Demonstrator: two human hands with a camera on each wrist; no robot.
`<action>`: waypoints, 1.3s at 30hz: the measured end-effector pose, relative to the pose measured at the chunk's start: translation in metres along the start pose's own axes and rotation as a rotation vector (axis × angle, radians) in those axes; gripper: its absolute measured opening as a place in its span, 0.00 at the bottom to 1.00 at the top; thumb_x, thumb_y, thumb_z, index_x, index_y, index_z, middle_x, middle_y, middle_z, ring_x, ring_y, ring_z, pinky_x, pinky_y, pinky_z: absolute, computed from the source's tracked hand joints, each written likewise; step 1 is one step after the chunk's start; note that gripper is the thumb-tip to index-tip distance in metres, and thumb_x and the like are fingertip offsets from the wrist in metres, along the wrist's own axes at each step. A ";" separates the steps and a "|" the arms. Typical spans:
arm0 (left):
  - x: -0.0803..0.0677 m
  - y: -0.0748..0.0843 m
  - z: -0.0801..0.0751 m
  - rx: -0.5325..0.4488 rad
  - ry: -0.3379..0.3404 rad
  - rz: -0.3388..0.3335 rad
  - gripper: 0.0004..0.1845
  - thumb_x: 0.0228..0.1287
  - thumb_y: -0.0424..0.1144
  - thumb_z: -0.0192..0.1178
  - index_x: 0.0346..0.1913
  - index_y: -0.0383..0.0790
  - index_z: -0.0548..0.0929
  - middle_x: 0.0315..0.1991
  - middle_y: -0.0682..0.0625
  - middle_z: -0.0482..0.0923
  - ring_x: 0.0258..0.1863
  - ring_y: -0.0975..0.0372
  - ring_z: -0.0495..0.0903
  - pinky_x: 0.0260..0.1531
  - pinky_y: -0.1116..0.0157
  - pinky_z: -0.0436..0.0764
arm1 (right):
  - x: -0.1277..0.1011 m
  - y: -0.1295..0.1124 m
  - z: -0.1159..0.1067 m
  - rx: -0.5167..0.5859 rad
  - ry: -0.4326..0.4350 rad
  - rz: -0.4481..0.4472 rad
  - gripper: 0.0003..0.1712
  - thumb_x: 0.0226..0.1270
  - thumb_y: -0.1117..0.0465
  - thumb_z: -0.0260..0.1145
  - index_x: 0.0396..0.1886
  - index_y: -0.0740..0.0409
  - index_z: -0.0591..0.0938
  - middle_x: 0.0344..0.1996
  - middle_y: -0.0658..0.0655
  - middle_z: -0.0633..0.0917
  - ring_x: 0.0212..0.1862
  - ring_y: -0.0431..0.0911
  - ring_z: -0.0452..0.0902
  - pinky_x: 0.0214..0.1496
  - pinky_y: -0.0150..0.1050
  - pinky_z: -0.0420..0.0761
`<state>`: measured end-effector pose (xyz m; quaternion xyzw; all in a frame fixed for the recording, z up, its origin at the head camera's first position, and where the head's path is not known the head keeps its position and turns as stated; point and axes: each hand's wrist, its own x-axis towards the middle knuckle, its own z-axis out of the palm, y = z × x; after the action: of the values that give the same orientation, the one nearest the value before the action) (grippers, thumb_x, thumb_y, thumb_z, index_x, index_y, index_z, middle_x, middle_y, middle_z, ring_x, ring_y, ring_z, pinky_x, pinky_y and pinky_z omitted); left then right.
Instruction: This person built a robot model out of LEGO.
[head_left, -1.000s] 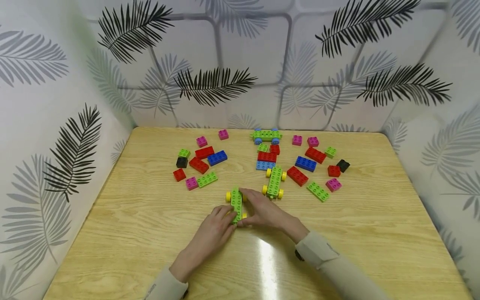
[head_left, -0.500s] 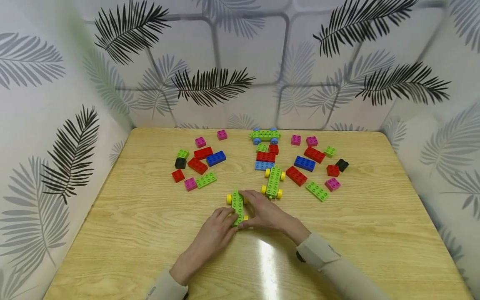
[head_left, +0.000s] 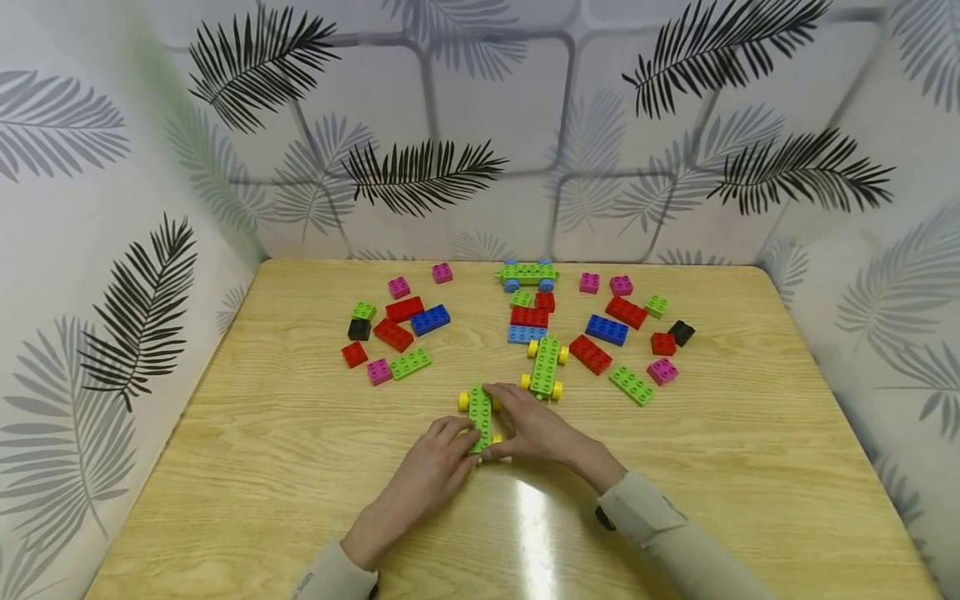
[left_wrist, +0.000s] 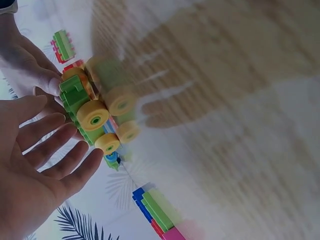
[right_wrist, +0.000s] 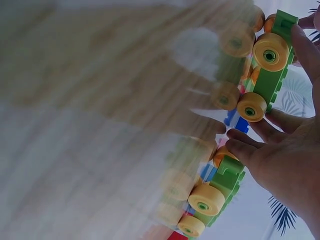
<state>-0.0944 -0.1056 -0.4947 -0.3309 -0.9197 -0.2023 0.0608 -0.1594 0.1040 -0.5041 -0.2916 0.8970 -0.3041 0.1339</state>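
Flanking a green wheeled base (head_left: 480,415) on the wooden table (head_left: 247,467) between leaf-patterned walls (head_left: 90,250), both hands touch it, fingers relaxed.

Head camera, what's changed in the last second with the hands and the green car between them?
Very little. Both hands, left hand and right hand, stay at the green wheeled car, which has shifted slightly to the right on the table. Nothing was picked up or released. The second yellow-wheeled car and the loose bricks behind lie as before.

Your head view looks down across the table (head_left: 247,433) toward its far edge; both wrist views sit low, close — all share the green wheeled chassis (head_left: 480,408).
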 end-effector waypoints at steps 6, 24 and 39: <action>0.005 -0.007 -0.003 -0.056 0.032 -0.029 0.18 0.64 0.36 0.63 0.55 0.34 0.80 0.55 0.44 0.76 0.58 0.53 0.72 0.57 0.55 0.74 | -0.001 0.001 -0.003 0.018 0.013 0.008 0.55 0.49 0.43 0.77 0.72 0.59 0.62 0.68 0.61 0.66 0.69 0.54 0.60 0.68 0.50 0.63; 0.011 -0.104 -0.032 0.015 0.287 -0.328 0.19 0.58 0.27 0.65 0.53 0.28 0.80 0.51 0.37 0.76 0.52 0.46 0.74 0.48 0.50 0.78 | -0.001 0.005 -0.006 0.062 -0.018 0.045 0.56 0.50 0.42 0.76 0.73 0.56 0.60 0.69 0.59 0.65 0.70 0.53 0.59 0.69 0.50 0.61; 0.010 -0.139 -0.036 0.003 0.189 -0.447 0.23 0.60 0.31 0.66 0.57 0.28 0.77 0.52 0.36 0.75 0.51 0.44 0.74 0.46 0.47 0.78 | -0.002 0.003 -0.002 0.081 -0.026 0.067 0.56 0.49 0.41 0.77 0.73 0.56 0.61 0.69 0.58 0.65 0.70 0.52 0.58 0.70 0.49 0.60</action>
<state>-0.1907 -0.2116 -0.5051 -0.0984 -0.9606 -0.2394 0.1008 -0.1600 0.1083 -0.5044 -0.2596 0.8914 -0.3317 0.1673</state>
